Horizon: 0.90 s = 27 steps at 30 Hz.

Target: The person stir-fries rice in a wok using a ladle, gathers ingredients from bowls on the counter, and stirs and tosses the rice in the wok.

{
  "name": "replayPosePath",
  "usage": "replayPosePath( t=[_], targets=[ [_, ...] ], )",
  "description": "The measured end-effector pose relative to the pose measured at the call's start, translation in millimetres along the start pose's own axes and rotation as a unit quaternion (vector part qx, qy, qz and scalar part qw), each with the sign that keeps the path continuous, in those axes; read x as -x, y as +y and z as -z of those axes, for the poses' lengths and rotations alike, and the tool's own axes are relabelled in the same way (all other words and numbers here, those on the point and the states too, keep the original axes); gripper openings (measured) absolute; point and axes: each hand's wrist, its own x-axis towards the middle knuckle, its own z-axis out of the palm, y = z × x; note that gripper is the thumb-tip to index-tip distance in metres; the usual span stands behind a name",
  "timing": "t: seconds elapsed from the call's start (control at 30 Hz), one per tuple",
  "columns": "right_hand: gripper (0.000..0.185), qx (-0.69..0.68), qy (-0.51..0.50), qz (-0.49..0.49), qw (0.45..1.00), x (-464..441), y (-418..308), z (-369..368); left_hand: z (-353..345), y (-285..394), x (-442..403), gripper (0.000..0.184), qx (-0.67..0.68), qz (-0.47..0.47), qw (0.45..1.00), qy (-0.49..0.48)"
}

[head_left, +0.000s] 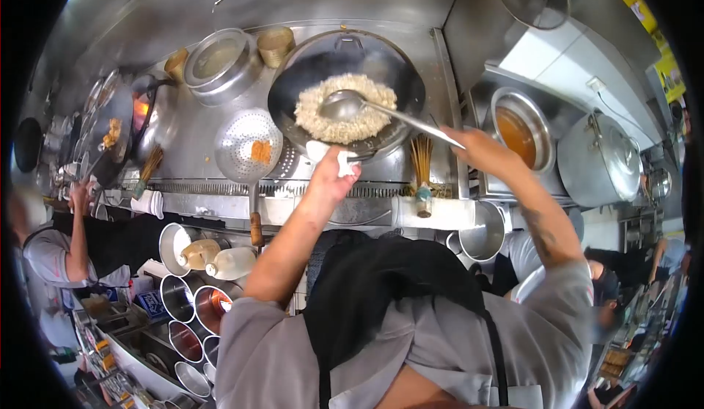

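A large dark wok stands on the steel range with a mound of pale, rice-like food in it. My left hand is closed round a white cloth at the wok's near edge. In my right hand is the handle of a metal ladle, whose bowl rests on the food. To the left of the wok lies a perforated strainer with an orange-brown piece on it. A bamboo brush stands just right of the wok.
A pot of orange-brown liquid and a large lidded pot are at the right. Metal containers and two plastic jugs stand lower left. A co-worker works at another wok at the far left.
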Motion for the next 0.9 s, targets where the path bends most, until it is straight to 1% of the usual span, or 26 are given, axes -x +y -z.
replayPosePath(
  t=[0.03, 0.07, 0.1, 0.13, 0.17, 0.2, 0.23, 0.27, 0.3, 0.33, 0.37, 0.4, 0.43, 0.47, 0.5, 0.53, 0.57, 0.63, 0.67, 0.73, 0.77, 0.83, 0.87, 0.9],
  targets=[
    [0.049, 0.095, 0.008, -0.072, 0.993, -12, 0, -11, 45, -21, -27, 0.01, 0.006, -0.014, 1.0, -0.008],
    [0.049, 0.101, 0.058, -0.065, 0.991, -7, -4, -17, 86, -43, -36, 0.01, 0.012, -0.028, 0.999, -0.018],
    [0.049, 0.115, 0.115, -0.056, 0.985, -4, -7, -15, 95, -61, -11, 0.009, 0.016, -0.012, 1.0, -0.012],
    [0.049, 0.128, 0.17, -0.044, 0.976, -2, -11, -15, 99, -74, 15, 0.008, 0.019, 0.003, 1.0, -0.003],
    [0.051, 0.084, 0.148, -0.067, 0.983, 12, -26, 1, 90, -76, 28, 0.009, -0.023, 0.007, 1.0, -0.003],
    [0.051, 0.038, 0.175, -0.018, 0.984, 13, -21, 6, 80, -77, 44, 0.009, -0.059, 0.011, 0.998, 0.004],
    [0.052, -0.014, 0.191, 0.03, 0.981, 19, -13, 5, 58, -66, 45, 0.011, -0.013, -0.016, 1.0, 0.023],
    [0.053, -0.069, 0.203, 0.077, 0.974, 26, -12, 1, 47, -46, 38, 0.009, -0.222, -0.092, 0.969, -0.062],
    [0.055, -0.144, 0.125, 0.031, 0.981, 31, -22, 12, 35, -25, 30, 0.016, -0.47, -0.212, 0.851, -0.1],
    [0.055, -0.148, 0.101, 0.036, 0.983, 40, -26, 7, 24, -5, 22, 0.025, -0.603, -0.333, 0.718, -0.099],
    [0.055, -0.145, 0.081, 0.042, 0.985, 50, -27, 7, 8, -4, 18, 0.013, -0.373, -0.196, 0.9, -0.115],
    [0.055, -0.135, 0.073, 0.052, 0.987, 51, -26, 15, -9, -2, 16, 0.011, -0.079, -0.084, 0.991, -0.063],
    [0.056, -0.152, 0.044, 0.056, 0.986, 56, -16, 13, -12, -4, 31, 0.011, -0.048, -0.041, 0.998, -0.028],
    [0.056, -0.145, 0.011, 0.082, 0.986, 60, -8, 15, -20, -3, 47, 0.01, -0.014, 0.003, 1.0, 0.011],
    [0.055, -0.122, -0.009, 0.065, 0.99, 46, -2, 11, -47, 7, 59, 0.01, -0.011, -0.017, 0.994, 0.109],
    [0.054, -0.1, -0.036, 0.044, 0.993, 34, 4, 3, -27, 13, 31, 0.013, 0.007, 0.003, 0.998, 0.07],
    [0.054, -0.062, -0.034, 0.003, 0.997, 22, 0, -6, 4, -2, 9, 0.013, -0.175, -0.156, 0.972, -0.004],
    [0.053, 0.021, -0.022, -0.072, 0.997, -6, -12, -17, 67, -31, -26, 0.012, -0.182, -0.163, 0.969, -0.033],
    [0.052, 0.002, 0.04, -0.058, 0.998, -4, -12, -20, 88, -41, -31, 0.011, -0.01, -0.01, 1.0, 0.013],
    [0.051, -0.036, 0.161, -0.03, 0.986, 18, -18, -42, 89, -64, 19, 0.008, -0.059, 0.016, 0.997, 0.054],
    [0.056, -0.047, 0.232, 0.034, 0.971, 24, -6, -59, 76, -56, 23, 0.007, -0.062, 0.007, 0.997, 0.05],
    [0.058, -0.198, 0.209, 0.006, 0.958, 34, -24, -52, 67, -49, 39, 0.006, -0.061, -0.003, 0.996, 0.058],
    [0.059, -0.29, 0.181, -0.031, 0.939, 37, -33, -48, 59, -36, 34, 0.006, -0.044, -0.027, 0.998, 0.044],
    [0.06, -0.378, 0.161, -0.073, 0.909, 40, -42, -43, 50, -21, 30, 0.006, -0.055, -0.024, 0.998, 0.034]
  ],
)
